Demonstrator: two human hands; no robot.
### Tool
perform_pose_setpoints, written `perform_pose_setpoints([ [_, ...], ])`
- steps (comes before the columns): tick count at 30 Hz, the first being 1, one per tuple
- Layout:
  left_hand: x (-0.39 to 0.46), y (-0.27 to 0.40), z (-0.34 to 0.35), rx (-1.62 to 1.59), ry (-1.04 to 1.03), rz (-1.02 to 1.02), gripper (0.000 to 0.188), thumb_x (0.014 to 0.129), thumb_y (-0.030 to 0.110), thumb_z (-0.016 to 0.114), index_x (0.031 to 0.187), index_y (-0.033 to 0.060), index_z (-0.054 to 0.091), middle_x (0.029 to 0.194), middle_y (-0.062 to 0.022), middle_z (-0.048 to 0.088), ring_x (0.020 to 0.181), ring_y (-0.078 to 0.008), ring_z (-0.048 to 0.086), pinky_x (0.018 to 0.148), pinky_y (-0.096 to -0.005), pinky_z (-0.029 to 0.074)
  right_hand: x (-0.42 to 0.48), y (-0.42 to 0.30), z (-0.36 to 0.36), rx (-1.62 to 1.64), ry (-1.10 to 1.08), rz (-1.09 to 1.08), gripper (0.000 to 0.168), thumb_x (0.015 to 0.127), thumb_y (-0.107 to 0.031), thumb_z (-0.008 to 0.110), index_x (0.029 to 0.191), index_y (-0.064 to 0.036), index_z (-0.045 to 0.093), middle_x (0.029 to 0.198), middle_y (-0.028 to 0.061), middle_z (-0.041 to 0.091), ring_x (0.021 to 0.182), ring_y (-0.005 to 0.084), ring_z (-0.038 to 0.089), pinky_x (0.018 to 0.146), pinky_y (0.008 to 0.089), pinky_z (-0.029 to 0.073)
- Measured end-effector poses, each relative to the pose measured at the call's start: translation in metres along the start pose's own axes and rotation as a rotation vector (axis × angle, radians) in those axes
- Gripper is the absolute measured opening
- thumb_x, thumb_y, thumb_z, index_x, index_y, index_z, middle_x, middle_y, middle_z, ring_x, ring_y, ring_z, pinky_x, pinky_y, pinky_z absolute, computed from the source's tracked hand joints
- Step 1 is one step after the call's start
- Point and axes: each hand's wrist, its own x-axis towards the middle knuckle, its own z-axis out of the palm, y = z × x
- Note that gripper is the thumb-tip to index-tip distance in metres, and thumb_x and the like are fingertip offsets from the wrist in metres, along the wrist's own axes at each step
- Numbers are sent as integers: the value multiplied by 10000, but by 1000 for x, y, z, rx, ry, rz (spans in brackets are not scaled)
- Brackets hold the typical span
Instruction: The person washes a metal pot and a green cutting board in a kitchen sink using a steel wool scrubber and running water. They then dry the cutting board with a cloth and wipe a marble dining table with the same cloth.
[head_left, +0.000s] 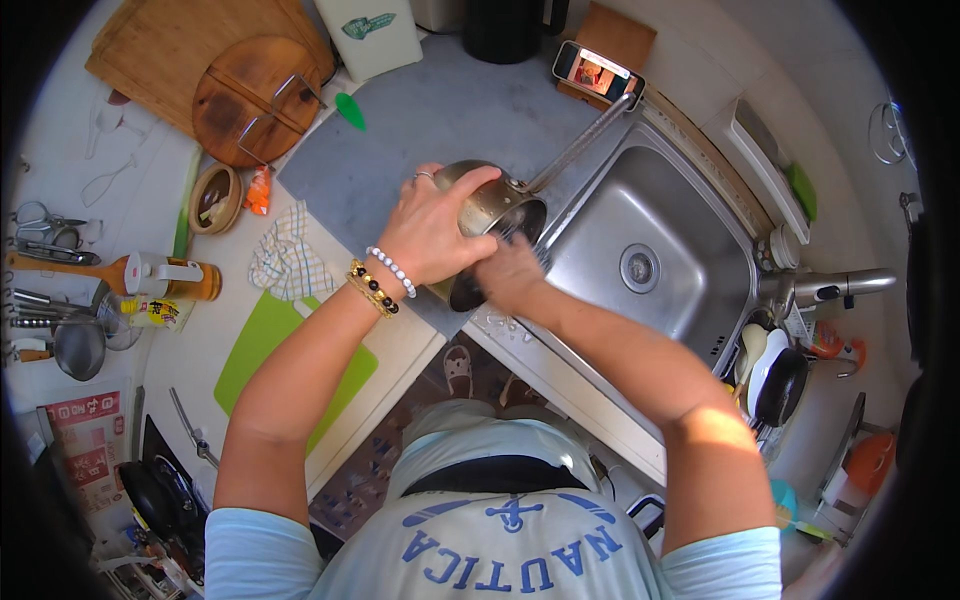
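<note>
My left hand (442, 225) is spread over the outside of a metal saucepan (471, 201) and grips it, tilted on its side. The pan's wet long handle (581, 142) points up and to the right, towards the phone. At the dark mouth of the pan is my right hand (514, 274), blurred by motion. Something greyish shows inside the mouth by its fingers; whether the hand holds it, I cannot tell. Below the hands, a dark rounded metal form (466, 291) is partly covered, and what it belongs to is unclear. Both hands are over the grey counter mat (420, 105), left of the sink.
A steel sink (679, 225) with a faucet (832, 285) lies right. A lit phone (598, 71) leans at the back. Left are a checked cloth (289, 255), a green cutting board (262, 352), a brown bowl (215, 199), a round wooden board (255, 97) and an oil bottle (184, 279).
</note>
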Motion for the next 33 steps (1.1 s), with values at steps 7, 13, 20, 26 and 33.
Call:
perform_pose_setpoints([
  [7,2,5,1,-1,-20,3,660,602,254,596,1243,209,450,1130,-216,516,1134,-420,366,966,-436,320,4,-20,-4,702,37,5,410,721,-103,516,1119,-6,539,1138,183,534,1115,313,471,868,426,395],
  [13,3,4,3,10,12,63,644,599,251,595,1228,202,467,1118,-219,521,1108,-413,388,964,-424,326,-13,8,0,174,2,-11,380,742,-122,531,1113,-51,572,1181,113,523,1204,234,396,900,445,354],
  [20,7,18,2,41,-22,24,647,593,264,615,1224,228,474,1044,-270,521,1119,-434,385,949,-432,349,-1,-14,29,380,89,-4,310,769,-133,495,1047,-105,629,1242,16,462,1162,226,399,898,466,342],
  [26,7,13,3,65,-4,36,627,613,289,602,1222,217,474,1098,-290,503,1112,-441,392,948,-433,348,-26,26,5,-186,92,15,268,799,-171,494,1015,-165,652,1138,-28,480,1143,195,391,864,387,304],
  [33,9,22,9,59,5,9,641,599,324,614,1219,239,476,1060,-337,474,1107,-458,391,914,-453,374,-43,-7,18,261,71,64,451,791,-134,492,1237,-198,509,1237,34,425,1165,271,385,904,443,343],
])
